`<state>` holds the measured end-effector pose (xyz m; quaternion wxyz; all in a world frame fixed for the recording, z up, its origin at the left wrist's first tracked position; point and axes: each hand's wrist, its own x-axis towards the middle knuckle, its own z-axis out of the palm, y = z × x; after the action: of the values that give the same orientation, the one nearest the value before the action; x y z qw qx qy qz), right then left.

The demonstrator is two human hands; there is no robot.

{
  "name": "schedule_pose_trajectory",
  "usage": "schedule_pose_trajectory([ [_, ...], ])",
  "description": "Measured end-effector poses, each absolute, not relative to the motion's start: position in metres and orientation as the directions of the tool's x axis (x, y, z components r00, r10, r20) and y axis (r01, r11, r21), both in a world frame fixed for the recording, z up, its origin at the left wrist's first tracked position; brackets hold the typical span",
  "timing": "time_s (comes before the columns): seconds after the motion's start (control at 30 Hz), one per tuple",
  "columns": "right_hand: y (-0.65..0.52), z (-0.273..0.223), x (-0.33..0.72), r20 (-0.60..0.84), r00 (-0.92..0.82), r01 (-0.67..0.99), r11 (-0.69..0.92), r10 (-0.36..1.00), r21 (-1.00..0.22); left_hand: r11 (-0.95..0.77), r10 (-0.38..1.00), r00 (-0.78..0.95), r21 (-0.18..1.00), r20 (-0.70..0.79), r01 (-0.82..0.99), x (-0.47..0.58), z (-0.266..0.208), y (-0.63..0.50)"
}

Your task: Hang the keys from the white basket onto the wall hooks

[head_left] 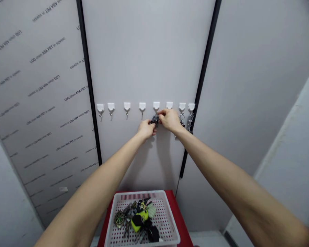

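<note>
A small dark bunch that looks like keys (155, 119) is just below a white wall hook (156, 105), the fifth from the left. My left hand (145, 129) grips the bunch from the left and below. From the right, my right hand (169, 120) pinches its upper part close to the hook's metal tip; whether the ring is on the hook is hidden by my fingers. The right hand partly covers the hook (169, 104) behind it. Key rings with keys (182, 119) hang to its right, and another keychain (190, 120) hangs from the last hook.
Bare hooks (127, 107) continue the row leftward. Below, a white plastic basket (172, 219) rests on a red stool (181, 219), holding several keys and keychains (140, 219), some bright yellow and black. Black vertical strips (89, 79) edge the panel. Printed film covers the left wall (41, 103).
</note>
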<state>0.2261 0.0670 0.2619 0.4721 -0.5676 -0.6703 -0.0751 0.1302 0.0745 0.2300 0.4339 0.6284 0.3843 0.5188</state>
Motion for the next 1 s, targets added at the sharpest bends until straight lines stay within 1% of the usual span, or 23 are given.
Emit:
schedule_pose_trajectory([
  [0.07, 0.062, 0.253, 0.229, 0.784, 0.078, 0.833, 0.391, 0.616, -0.391, -0.32, 0.938, 0.161, 0.946, 0.308, 0.053, 0.125, 0.219, 0.072],
  [0.13, 0.053, 0.236, 0.231, 0.832, 0.094, 0.825, 0.425, 0.546, -0.372, -0.305, 0.944, 0.154, 0.949, 0.29, 0.081, 0.115, 0.199, 0.069],
  [0.17, 0.048, 0.223, 0.232, 0.836, 0.097, 0.816, 0.437, 0.541, -0.377, -0.292, 0.948, 0.157, 0.952, 0.276, 0.095, 0.109, 0.185, 0.068],
  [0.2, 0.043, 0.207, 0.232, 0.82, 0.088, 0.805, 0.444, 0.566, -0.393, -0.275, 0.953, 0.167, 0.955, 0.255, 0.112, 0.102, 0.167, 0.065],
  [0.23, 0.037, 0.188, 0.232, 0.782, 0.063, 0.794, 0.444, 0.62, -0.415, -0.255, 0.957, 0.18, 0.958, 0.23, 0.134, 0.094, 0.146, 0.062],
  [0.3, 0.025, 0.142, 0.231, 0.64, -0.054, 0.776, 0.435, 0.767, -0.457, -0.242, 0.958, 0.208, 0.946, 0.198, 0.215, 0.077, 0.098, 0.052],
  [0.37, 0.011, 0.093, 0.229, 0.436, -0.218, 0.767, 0.429, 0.873, -0.477, -0.267, 0.953, 0.234, 0.902, 0.194, 0.338, 0.06, 0.052, 0.036],
  [0.43, -0.004, 0.05, 0.227, 0.237, -0.37, 0.758, 0.44, 0.898, -0.482, -0.301, 0.943, 0.275, 0.84, 0.19, 0.451, 0.047, 0.014, 0.018],
  [0.5, -0.017, 0.02, 0.224, 0.082, -0.472, 0.755, 0.451, 0.877, -0.477, -0.343, 0.924, 0.34, 0.78, 0.178, 0.524, 0.038, -0.01, 0.003],
  [0.57, -0.025, 0.004, 0.221, -0.028, -0.504, 0.779, 0.441, 0.863, -0.445, -0.403, 0.894, 0.411, 0.72, 0.178, 0.565, 0.034, -0.022, -0.008],
  [0.67, -0.032, -0.001, 0.216, -0.132, -0.471, 0.847, 0.405, 0.872, -0.345, -0.455, 0.868, 0.466, 0.645, 0.169, 0.614, 0.035, -0.025, -0.013],
  [0.77, -0.035, 0.001, 0.21, -0.193, -0.392, 0.908, 0.345, 0.899, -0.238, -0.442, 0.875, 0.465, 0.618, 0.136, 0.65, 0.037, -0.024, -0.012],
  [0.83, -0.036, -0.001, 0.206, -0.191, -0.337, 0.934, 0.302, 0.922, -0.192, -0.436, 0.877, 0.461, 0.618, 0.131, 0.654, 0.038, -0.025, -0.011],
  [0.9, -0.036, -0.004, 0.204, -0.167, -0.337, 0.932, 0.303, 0.927, -0.201, -0.435, 0.878, 0.459, 0.623, 0.134, 0.65, 0.038, -0.026, -0.011],
  [1.0, -0.035, -0.006, 0.207, -0.124, -0.392, 0.894, 0.346, 0.911, -0.285, -0.434, 0.877, 0.461, 0.634, 0.136, 0.639, 0.037, -0.026, -0.012],
])
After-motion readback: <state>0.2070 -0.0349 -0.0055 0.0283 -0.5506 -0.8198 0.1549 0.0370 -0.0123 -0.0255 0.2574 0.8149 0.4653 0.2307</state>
